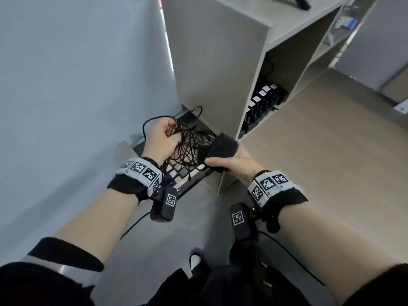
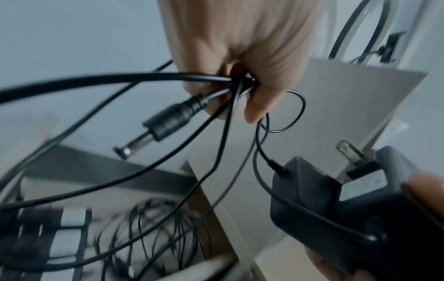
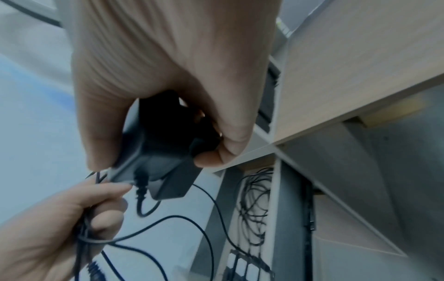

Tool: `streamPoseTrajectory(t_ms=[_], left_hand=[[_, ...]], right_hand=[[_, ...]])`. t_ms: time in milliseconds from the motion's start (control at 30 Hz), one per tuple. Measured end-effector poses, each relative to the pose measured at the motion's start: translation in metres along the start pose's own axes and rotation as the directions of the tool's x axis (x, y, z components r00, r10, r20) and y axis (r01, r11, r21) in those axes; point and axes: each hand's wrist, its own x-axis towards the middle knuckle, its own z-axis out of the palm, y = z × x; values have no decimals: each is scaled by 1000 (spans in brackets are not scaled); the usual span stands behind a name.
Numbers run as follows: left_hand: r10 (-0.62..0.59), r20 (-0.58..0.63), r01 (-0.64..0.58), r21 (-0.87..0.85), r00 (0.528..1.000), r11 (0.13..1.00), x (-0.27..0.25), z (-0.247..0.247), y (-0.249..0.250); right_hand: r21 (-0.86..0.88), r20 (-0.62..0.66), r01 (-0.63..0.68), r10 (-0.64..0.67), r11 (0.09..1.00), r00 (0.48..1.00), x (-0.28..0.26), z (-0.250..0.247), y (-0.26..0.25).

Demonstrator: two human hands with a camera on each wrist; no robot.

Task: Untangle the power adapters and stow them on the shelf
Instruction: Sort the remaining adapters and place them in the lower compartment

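Hands mid-untangle by the pale wooden shelf [image 1: 223, 62]

Left hand [image 1: 162, 138] bunches thin black cords [image 1: 187, 140]; right hand [image 1: 234, 162] grips boxy black plastic adapter [image 1: 220, 149].

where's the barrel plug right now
In the left wrist view, the barrel plug sticks out down-left from the left hand, which grips its cable with other cords.

1. No words, brands or numbers can be read in any view.
2. Wristbands [image 1: 141, 170]: square black-and-white coded markers only, without letters.
3. Wrist camera housings [image 1: 168, 205]: one such marker each.
4. Adapter label [image 2: 360, 187], at 4 o'clock in the left wrist view: print too blurred to read.
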Motion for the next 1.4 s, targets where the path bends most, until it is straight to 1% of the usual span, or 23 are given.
streamPoseTrajectory(t_ms=[67, 167, 233, 367, 467, 533, 667, 733, 800, 867, 933, 1000, 1067, 1133, 1167, 1200, 1233, 1267, 1300, 1333, 1367, 1400], left_hand=[[24, -66, -26, -29, 998, 999, 9, -25, 4], [31, -133, -44, -98, 991, 994, 26, -45, 9], [28, -140, -48, -137, 990, 989, 39, -49, 13], [17, -86, -31, -155, 996, 987, 73, -39, 14], [-60, -9, 58, -160, 998, 985, 103, -20, 2], [-115, 52, 122, -150, 992, 981, 124, -7, -7], [-168, 92, 175, -69, 981, 982, 159, 21, -21], [-190, 112, 192, -6, 975, 981, 170, 33, -25], [-210, 204, 196, 86, 956, 977, 174, 43, -29], [-235, 345, 213, 103, 909, 972, 173, 48, -37], [-268, 396, 215, 174, 878, 961, 172, 50, -57], [-330, 379, 240, 267, 865, 933, 175, 46, -88], [-420, 284, 315, 348, 862, 883, 165, 25, -88], [-466, 202, 355, 417, 861, 837, 156, 7, -93], [-468, 196, 354, 427, 862, 832, 152, -1, -96], [-489, 221, 376, 405, 844, 833, 148, -5, -98], [-534, 276, 432, 355, 799, 829, 144, -7, -103], [-612, 362, 550, 269, 703, 791, 140, -8, -103], [-674, 460, 688, 169, 578, 706, 138, -8, -102], [-692, 534, 785, 81, 485, 614, 137, -9, -102], [-690, 570, 835, 12, 445, 549, 138, -11, -104], [-688, 579, 848, -11, 438, 530, 139, -11, -107]], right_hand=[[-42, -9, 61, -62, 997, 998, 10, 22, -12], [-67, -38, 104, -106, 992, 994, 22, 39, -28], [-107, -45, 149, -154, 983, 987, 29, 44, -37], [-217, -71, 218, -239, 951, 968, 51, 46, -45], [-312, -93, 259, -300, 914, 949, 74, 43, -48], [-396, -91, 295, -356, 870, 930, 91, 38, -49], [-570, -67, 315, -425, 759, 903, 123, 31, -36], [-679, -23, 316, -449, 663, 893, 134, 29, -27], [-774, 18, 304, -461, 556, 887, 143, 30, -16], [-829, 52, 292, -453, 477, 890, 148, 32, -5], [-872, 83, 266, -411, 411, 908, 153, 38, 6], [-905, 92, 231, -367, 356, 926, 159, 45, 18], [-928, 62, 183, -349, 326, 935, 164, 52, 28], [-933, 1, 126, -346, 338, 938, 170, 61, 34], [-932, -25, 100, -337, 348, 941, 174, 67, 36], [-932, -46, 77, -327, 353, 944, 178, 73, 38], [-932, -64, 60, -325, 357, 944, 180, 78, 40], [-931, -76, 50, -326, 361, 942, 183, 84, 42], [-929, -82, 46, -326, 368, 942, 185, 90, 44], [-926, -84, 45, -320, 374, 944, 186, 96, 47], [-924, -82, 46, -313, 380, 946, 188, 102, 51], [-922, -77, 51, -309, 385, 948, 190, 108, 55]])
